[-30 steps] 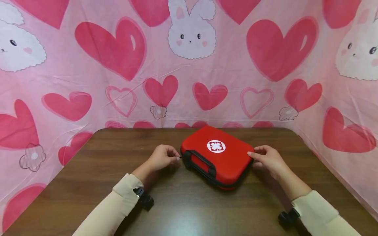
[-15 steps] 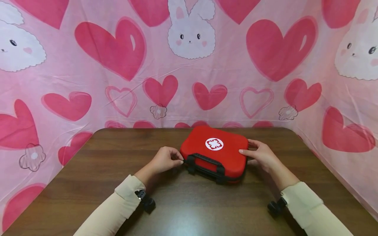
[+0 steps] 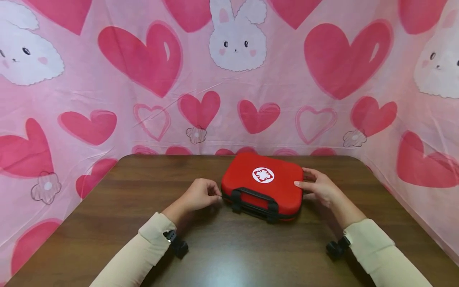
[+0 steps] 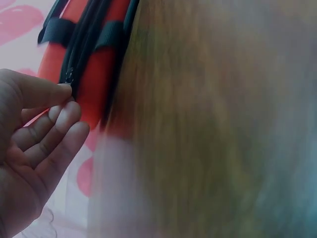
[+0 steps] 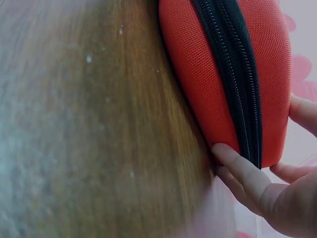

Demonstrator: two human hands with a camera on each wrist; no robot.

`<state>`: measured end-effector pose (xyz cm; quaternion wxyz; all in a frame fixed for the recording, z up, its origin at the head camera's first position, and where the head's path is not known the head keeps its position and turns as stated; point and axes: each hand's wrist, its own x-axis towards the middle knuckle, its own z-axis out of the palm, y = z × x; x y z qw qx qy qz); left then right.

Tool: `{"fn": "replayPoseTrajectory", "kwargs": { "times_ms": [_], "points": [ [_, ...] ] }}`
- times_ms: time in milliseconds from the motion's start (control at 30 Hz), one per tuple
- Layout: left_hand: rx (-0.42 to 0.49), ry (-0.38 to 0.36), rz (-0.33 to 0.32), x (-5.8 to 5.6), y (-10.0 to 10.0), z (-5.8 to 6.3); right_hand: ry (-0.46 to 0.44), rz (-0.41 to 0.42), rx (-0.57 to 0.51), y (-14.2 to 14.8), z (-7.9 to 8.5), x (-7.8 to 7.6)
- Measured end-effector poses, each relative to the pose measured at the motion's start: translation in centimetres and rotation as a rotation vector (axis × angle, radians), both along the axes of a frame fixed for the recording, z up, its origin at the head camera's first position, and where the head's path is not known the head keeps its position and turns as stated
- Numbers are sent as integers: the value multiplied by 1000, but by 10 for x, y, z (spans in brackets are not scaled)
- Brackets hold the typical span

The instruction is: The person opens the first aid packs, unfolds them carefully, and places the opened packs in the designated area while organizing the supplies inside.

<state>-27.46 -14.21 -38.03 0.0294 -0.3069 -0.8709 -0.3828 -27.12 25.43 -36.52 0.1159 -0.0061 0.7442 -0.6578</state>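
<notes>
Red first-aid case [image 3: 265, 187] lying on the tabletop [image 3: 229, 247], a hand at each end.
Head view: the tabletop's far edge runs just behind the case; the left hand [image 3: 201, 194] pinches at its front left corner, and the right hand [image 3: 319, 189] grips its right end, thumb on top; the round emblem [image 3: 263, 175] on the lid shows a white cross among red shapes, with no readable writing or brand. Left wrist view: thumb and fingertip pinch the zipper pull [image 4: 69, 75] at the case's corner; so small a pull could slip free, or jam if tugged askew. Right wrist view: fingers brace the case's side across the black zipper [image 5: 242, 99]; too light a hold might let the case swivel.
</notes>
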Motion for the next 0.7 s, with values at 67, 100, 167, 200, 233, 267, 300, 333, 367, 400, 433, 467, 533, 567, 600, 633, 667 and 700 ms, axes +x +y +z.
{"fn": "replayPoseTrajectory", "kwargs": {
  "times_ms": [67, 100, 167, 200, 233, 267, 300, 333, 367, 400, 433, 467, 533, 567, 600, 633, 667, 700],
  "points": [
    [0, 3, 5, -3, -3, 0, 1, 4, 2, 1, 0, 0],
    [-4, 6, 12, -6, -5, 0, -2, 2, 0, 1, -1, 0],
    [-9, 12, 27, -11, -8, -1, -2, 7, 3, 1, -1, 1],
    [-15, 22, 34, -13, -9, -1, -2, 9, 1, 1, -1, 1],
    [-21, 33, 42, -16, -10, -1, -2, 11, 1, 1, 0, 1],
    [-28, 46, 52, -19, -11, -1, -1, 13, 0, 1, 0, 1],
    [-32, 57, 62, -22, -11, -1, -1, 16, 0, 1, 0, 1],
    [-35, 66, 71, -25, -11, -1, -1, 17, -1, 1, 0, 0],
    [-36, 76, 78, -28, -11, 0, -3, 15, -5, 2, 0, 0],
    [-37, 81, 86, -30, -10, 0, -2, 16, -5, 2, 0, 0],
    [-33, 81, 93, -33, -10, 0, -3, 17, -4, 2, 0, -1],
    [-27, 77, 103, -36, -9, 0, -3, 18, -4, 2, 0, -1],
    [-11, 60, 125, -40, -8, 0, -3, 20, -5, 3, 0, -2],
    [-6, 54, 136, -43, -7, -1, -3, 23, -6, 3, 0, -2],
    [-3, 45, 146, -46, -6, -1, -5, 29, -6, 3, 0, -2],
    [0, 38, 152, -48, -5, -2, -6, 37, -5, 3, 0, -2],
    [0, 30, 159, -50, -4, -2, -10, 46, -8, 3, 0, -3],
    [0, 23, 163, -53, -2, -3, -16, 56, -11, 3, 1, -3]
  ]
}}
